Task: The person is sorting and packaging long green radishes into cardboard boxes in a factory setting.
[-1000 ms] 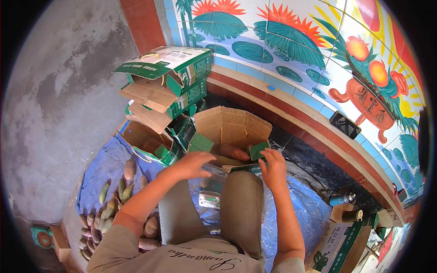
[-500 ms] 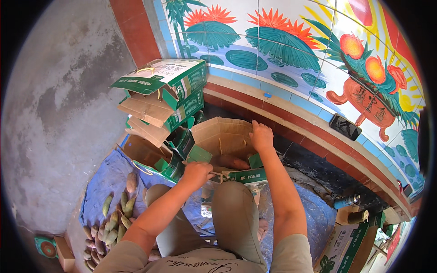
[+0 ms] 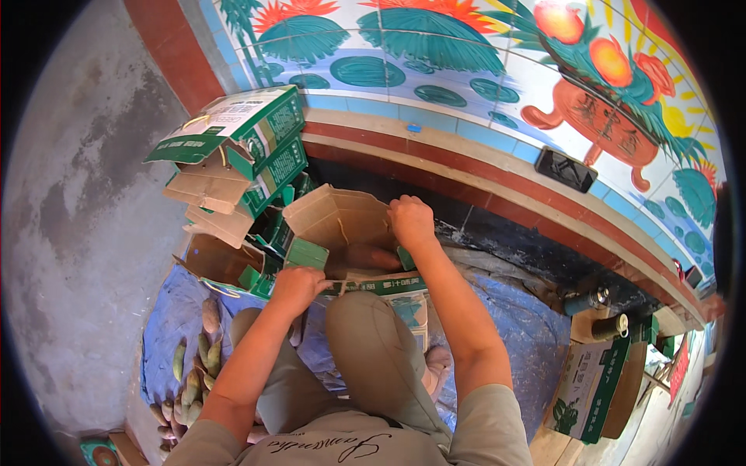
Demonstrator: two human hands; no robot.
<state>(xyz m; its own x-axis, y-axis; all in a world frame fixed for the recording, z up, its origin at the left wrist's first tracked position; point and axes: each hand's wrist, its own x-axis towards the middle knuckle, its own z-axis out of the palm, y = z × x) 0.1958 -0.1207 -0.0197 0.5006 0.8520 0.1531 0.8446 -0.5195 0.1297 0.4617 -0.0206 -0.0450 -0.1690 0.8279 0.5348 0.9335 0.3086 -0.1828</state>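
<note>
An open cardboard box (image 3: 334, 213), brown inside and green outside, stands in front of my knees. At its near left edge, my left hand (image 3: 299, 287) is closed on the rim. My right hand (image 3: 412, 221) grips the upright panel on the box's far right side, fingers bent over the top edge. Reddish-brown long root vegetables (image 3: 373, 256) lie inside, partly in shadow. A small green flap (image 3: 307, 254) folds inward at the left. My knee covers part of the box's near side.
Several green and white boxes (image 3: 268, 120) are stacked at the far left, above another open box (image 3: 221, 264). Green and brown root vegetables (image 3: 190, 380) lie on a blue sheet (image 3: 167, 311). A phone (image 3: 566, 169) rests on the ledge; a bottle (image 3: 584, 300) and a can (image 3: 610, 326) stand at right.
The view has swung, so most things sit further left in the picture. Both hands stay on the box, and more of its printed near side shows beside my knee.
</note>
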